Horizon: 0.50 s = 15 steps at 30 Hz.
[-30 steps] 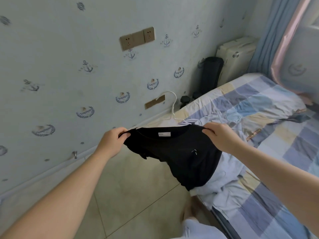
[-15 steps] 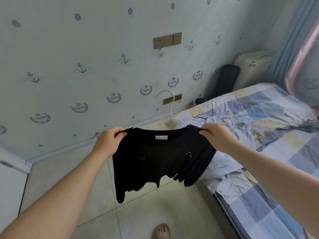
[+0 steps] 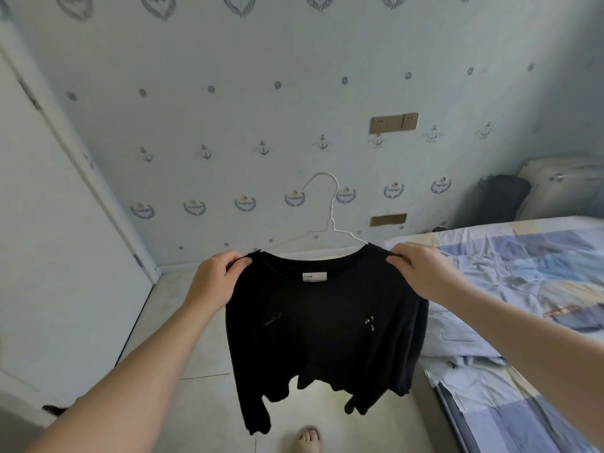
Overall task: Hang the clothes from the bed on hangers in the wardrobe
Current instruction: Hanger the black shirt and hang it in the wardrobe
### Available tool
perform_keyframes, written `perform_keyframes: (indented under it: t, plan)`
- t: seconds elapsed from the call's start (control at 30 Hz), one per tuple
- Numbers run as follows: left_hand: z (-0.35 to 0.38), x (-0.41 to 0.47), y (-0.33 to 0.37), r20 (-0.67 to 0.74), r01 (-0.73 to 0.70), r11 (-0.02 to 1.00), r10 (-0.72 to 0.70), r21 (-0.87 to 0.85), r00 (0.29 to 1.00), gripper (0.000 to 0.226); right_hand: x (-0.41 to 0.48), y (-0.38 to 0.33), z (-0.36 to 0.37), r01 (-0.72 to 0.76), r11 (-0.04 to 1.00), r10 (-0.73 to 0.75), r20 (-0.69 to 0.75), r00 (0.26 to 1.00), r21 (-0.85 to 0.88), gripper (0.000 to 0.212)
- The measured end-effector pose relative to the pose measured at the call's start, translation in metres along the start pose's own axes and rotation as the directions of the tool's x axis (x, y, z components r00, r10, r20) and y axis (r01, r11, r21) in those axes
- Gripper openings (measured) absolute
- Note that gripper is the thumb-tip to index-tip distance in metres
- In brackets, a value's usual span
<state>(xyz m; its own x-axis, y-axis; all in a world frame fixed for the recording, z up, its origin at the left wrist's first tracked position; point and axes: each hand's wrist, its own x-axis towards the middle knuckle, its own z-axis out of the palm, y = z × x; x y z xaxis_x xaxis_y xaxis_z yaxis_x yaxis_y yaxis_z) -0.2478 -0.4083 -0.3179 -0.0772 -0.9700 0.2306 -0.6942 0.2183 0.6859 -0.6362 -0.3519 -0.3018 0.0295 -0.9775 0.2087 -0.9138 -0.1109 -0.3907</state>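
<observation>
The left forearm [image 3: 140,364], right forearm [image 3: 523,341] and 1 foot [image 3: 309,439] are bare.

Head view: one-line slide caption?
A black top on wire hanger, held at its shoulders by left hand and right hand, beside bed.

The one view comes from a wide-angle camera on the person's head, looking forward and down along both forearms, which enter from the lower corners. The left hand [image 3: 214,282] and right hand [image 3: 421,273] sit near mid-frame, close to the lens, each pinching a shoulder of the black top [image 3: 323,328]. Behind them the camera faces the patterned wall [image 3: 261,125] (its lines bow toward the edges). A white panel [image 3: 49,256] fills the left edge, the bed [image 3: 539,250] the right, and a bare foot [image 3: 309,436] the bottom edge.
</observation>
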Motion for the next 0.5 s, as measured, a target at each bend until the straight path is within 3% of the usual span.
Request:
perform_keyframes:
  t: [0.27,0.5]
  plan:
    - [-0.096,-0.081,0.026,-0.276,-0.024,0.996,0.048,0.089,0.96,0.031,-0.037,-0.082,-0.034,0.162,0.979,-0.148,-0.116,0.982,0.125,0.025]
    - [-0.198,-0.121,0.066,-0.569,-0.096,0.972,0.204,0.215,0.796,0.028,-0.037,-0.175,-0.09,0.373,0.903,-0.302,-0.301,0.905,0.214,0.02]
